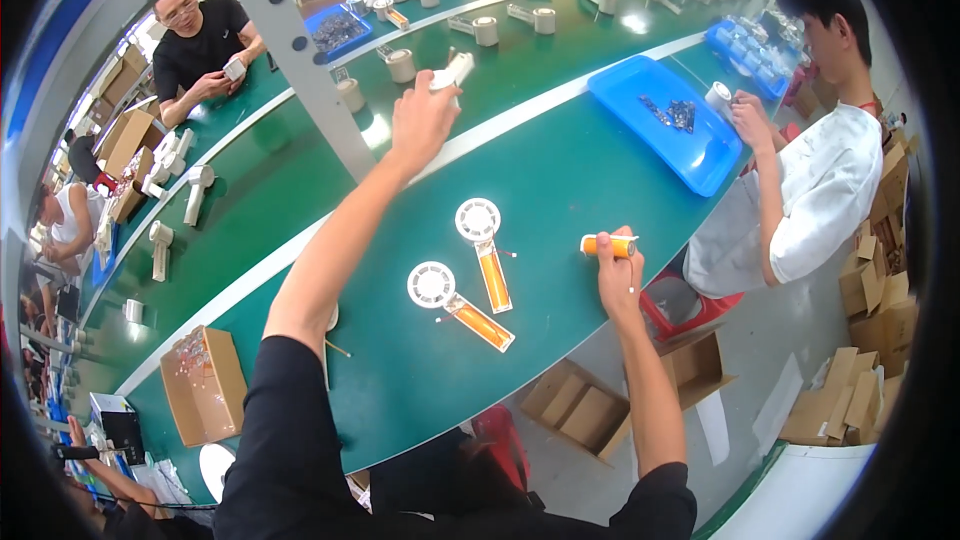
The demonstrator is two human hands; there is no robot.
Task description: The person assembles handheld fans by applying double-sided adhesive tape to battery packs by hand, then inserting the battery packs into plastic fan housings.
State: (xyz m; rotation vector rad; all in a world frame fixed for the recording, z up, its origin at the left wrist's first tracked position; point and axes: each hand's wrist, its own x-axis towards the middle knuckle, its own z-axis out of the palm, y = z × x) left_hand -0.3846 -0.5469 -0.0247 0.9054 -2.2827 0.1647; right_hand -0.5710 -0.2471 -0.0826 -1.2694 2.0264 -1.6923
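My left hand reaches out over the green conveyor, closed on a white handheld-fan body. Over the right side of the table, my right hand grips an orange cylindrical battery with thin wires. Between my arms lie two open white fan halves. The farther fan half has a round slotted head and an orange battery in its handle. Its neighbour, the nearer fan half, is angled toward the lower right and also carries an orange battery.
A blue tray with small dark parts stands at the right, beside a co-worker holding a white piece. White fan bodies line the conveyor. A cardboard box sits at the left; an upright metal post rises beyond my left arm.
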